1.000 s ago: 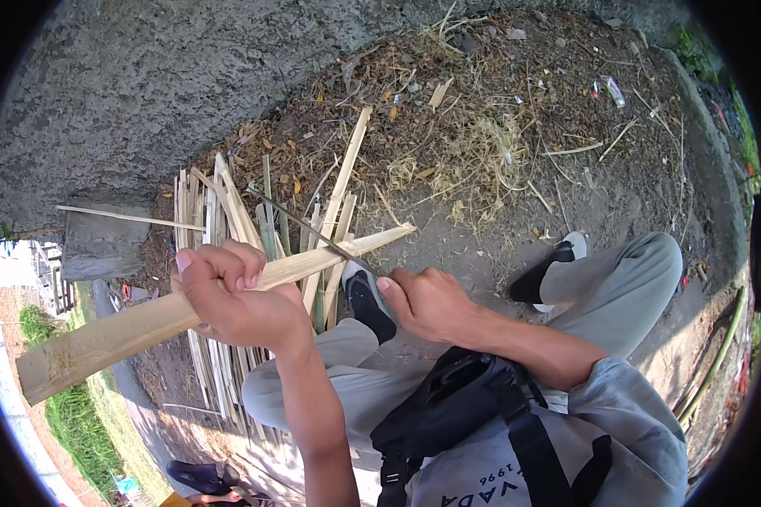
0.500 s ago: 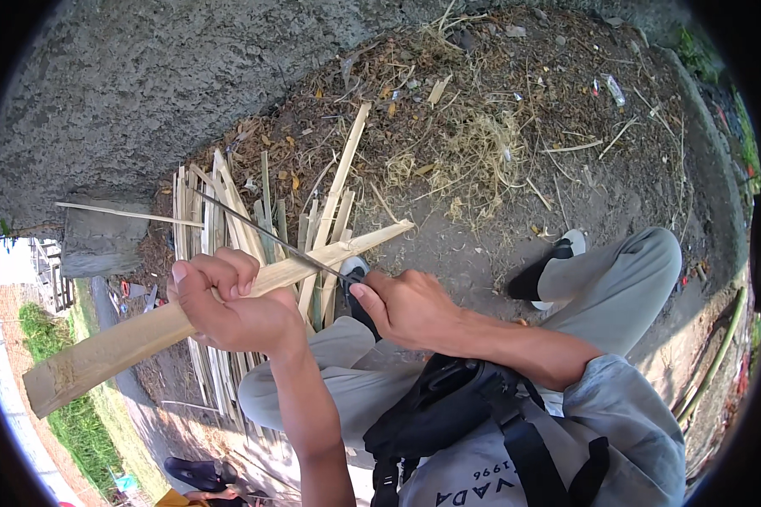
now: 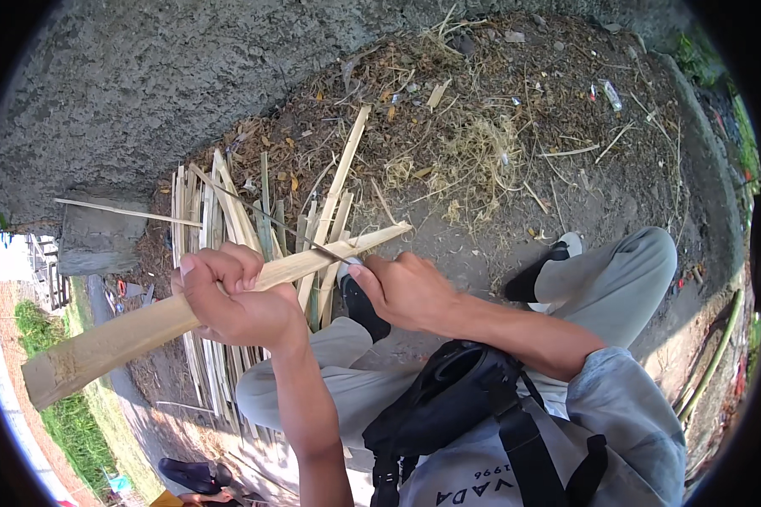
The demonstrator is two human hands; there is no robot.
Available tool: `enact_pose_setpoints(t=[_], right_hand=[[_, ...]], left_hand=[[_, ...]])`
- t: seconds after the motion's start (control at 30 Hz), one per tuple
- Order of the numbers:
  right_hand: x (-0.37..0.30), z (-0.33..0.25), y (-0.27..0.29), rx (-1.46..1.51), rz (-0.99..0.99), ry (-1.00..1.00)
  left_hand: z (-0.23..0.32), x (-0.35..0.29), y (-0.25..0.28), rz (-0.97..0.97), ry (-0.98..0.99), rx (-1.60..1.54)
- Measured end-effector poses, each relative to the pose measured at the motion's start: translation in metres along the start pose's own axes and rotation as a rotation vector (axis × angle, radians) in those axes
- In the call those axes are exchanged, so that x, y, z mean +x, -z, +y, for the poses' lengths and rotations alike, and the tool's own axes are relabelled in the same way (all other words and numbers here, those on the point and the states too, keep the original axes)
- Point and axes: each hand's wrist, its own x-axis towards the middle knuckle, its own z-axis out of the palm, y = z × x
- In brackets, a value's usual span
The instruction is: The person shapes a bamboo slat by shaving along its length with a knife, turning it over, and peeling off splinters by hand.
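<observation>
My left hand (image 3: 243, 296) is closed around a long, pale bamboo slat (image 3: 110, 342). The slat runs slantwise from its broad, squared end at the lower left to a narrow, pointed end at the right. In my right hand (image 3: 414, 291) is the handle of a knife, mostly hidden by the fingers. Its long, thin, dark blade (image 3: 266, 215) points up and left and crosses the slat near the pointed end. A small raised sliver shows on the slat beside the blade. My two hands are apart, with the blade's crossing point nearer the right.
Many split bamboo strips (image 3: 228, 224) lie piled below and beyond my left hand. A grey block (image 3: 101, 232) is at the left by a rough wall (image 3: 169, 76). Dry shavings (image 3: 482, 160) litter the ground ahead. Part of another person (image 3: 196, 477) shows at the lower left.
My right hand has shifted slightly upward, and the blade now crosses the slat closer to its pointed end. A small sliver stands up there. My left hand keeps nearly the same place.
</observation>
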Motion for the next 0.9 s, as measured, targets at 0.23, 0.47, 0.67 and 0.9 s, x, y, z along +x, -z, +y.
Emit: enact_pose_setpoints(t=[0.23, 0.47, 0.67, 0.9], right_hand=[[0.002, 0.063, -0.025, -0.132, -0.034, -0.095], [-0.002, 0.081, -0.038, 0.035, -0.031, -0.078], [0.009, 0.046, -0.026, 0.009, -0.041, -0.033], [0.003, 0.058, -0.027, -0.004, -0.017, -0.063]], left_hand=[[-0.005, -0.003, -0.002, 0.037, 0.007, 0.004], [0.003, 0.0, -0.008, -0.006, -0.035, -0.018], [-0.003, 0.019, 0.0, 0.068, -0.022, -0.016], [-0.005, 0.011, -0.004, 0.105, -0.019, -0.018]])
